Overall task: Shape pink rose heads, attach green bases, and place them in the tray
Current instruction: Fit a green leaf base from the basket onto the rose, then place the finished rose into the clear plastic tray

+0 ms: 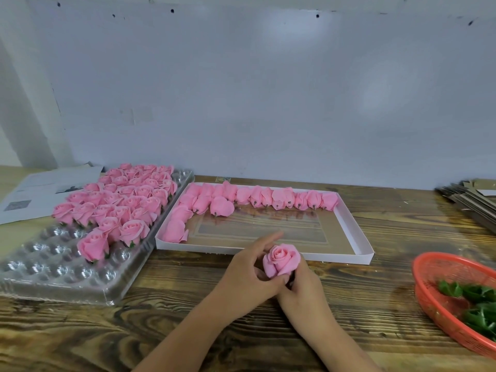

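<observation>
Holding one pink rose head (pixel 280 260) upright just above the desk (pixel 268 331), close in front of the white box (pixel 357 237). Cupping it from below with the right hand (pixel 303 291), fingers (pixel 291 277) curling round the underside; pinching its left side with the left hand (pixel 247 275), thumb and fingers wrapping against the outer petal, index finger pointing free toward the box. Looking very light, soft and easily creased, thin layered petals likely denting under any squeeze, so judging the safest hold to be low, at the firm bottom of the bud, not on the open petal rims. Not showing any green base under this head; too hidden by the hands to tell. Waiting at the far right, well apart: green bases (pixel 472 299) lying in the orange basket (pixel 429 296). Sitting upright at the left: finished roses (pixel 115 210) filling most of the clear plastic tray (pixel 53 267), near pockets still open. Lying on their sides in the box: unshaped rose heads (pixel 257 197).
</observation>
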`<state>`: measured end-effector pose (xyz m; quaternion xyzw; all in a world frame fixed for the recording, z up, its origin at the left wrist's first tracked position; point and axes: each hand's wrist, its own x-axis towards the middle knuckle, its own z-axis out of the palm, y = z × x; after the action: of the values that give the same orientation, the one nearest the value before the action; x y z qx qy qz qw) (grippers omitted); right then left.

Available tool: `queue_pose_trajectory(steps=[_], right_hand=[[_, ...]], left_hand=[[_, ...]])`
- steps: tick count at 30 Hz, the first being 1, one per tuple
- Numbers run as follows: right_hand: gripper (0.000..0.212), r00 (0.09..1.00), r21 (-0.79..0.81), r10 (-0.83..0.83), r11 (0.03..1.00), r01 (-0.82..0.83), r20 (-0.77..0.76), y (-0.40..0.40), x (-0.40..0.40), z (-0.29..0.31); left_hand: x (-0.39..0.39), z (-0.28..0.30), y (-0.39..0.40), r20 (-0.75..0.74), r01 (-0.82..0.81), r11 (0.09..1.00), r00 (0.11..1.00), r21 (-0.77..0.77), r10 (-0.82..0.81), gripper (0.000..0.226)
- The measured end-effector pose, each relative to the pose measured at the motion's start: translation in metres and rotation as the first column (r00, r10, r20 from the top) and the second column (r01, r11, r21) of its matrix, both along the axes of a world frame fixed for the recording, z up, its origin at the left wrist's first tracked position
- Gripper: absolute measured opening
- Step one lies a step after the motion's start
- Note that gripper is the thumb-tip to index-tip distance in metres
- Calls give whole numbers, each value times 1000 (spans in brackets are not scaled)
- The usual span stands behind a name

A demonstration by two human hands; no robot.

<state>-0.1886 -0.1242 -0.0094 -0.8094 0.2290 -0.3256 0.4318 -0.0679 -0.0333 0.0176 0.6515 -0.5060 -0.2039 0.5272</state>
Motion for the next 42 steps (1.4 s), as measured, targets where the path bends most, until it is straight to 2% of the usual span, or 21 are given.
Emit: queue_pose_trajectory(steps=[8, 18, 20, 23, 27, 33, 37, 42], right_hand=[[27, 1000, -10, 17, 1000, -17, -15, 2, 0, 4], [51, 996, 23, 13, 1000, -11, -85, -4, 2, -3], [51, 996, -4, 10, 1000, -10, -93, -4, 3, -5], [63, 994, 4, 1, 1000, -1, -112, -4, 4, -7], [65, 991, 27, 0, 1000, 4, -137, -5, 4, -7], [62, 985, 58, 7, 998, 3, -174, -1, 2, -1], [63, 983, 78, 12, 997, 2, -183, 1, 2, 4], [62, 982, 79, 6, 997, 9, -188, 3, 1, 6]], left_hand=[[2, 0, 1, 48, -24, 999, 999, 41, 22, 75], [11, 7, 7, 96, -22, 1000, 995, 19, 20, 73], [14, 11, 16, 109, -23, 1000, 994, 2, 23, 72], [23, 14, 39, 136, -45, 999, 990, 2, 44, 66], [48, 28, 79, 114, -160, 987, 981, 17, 157, 58], [105, 70, 151, 283, -352, 936, 900, 19, 332, 60], [167, 75, 210, 312, -544, 839, 801, 22, 511, 65], [234, 59, 265, 227, -683, 730, 708, -22, 669, 79]])
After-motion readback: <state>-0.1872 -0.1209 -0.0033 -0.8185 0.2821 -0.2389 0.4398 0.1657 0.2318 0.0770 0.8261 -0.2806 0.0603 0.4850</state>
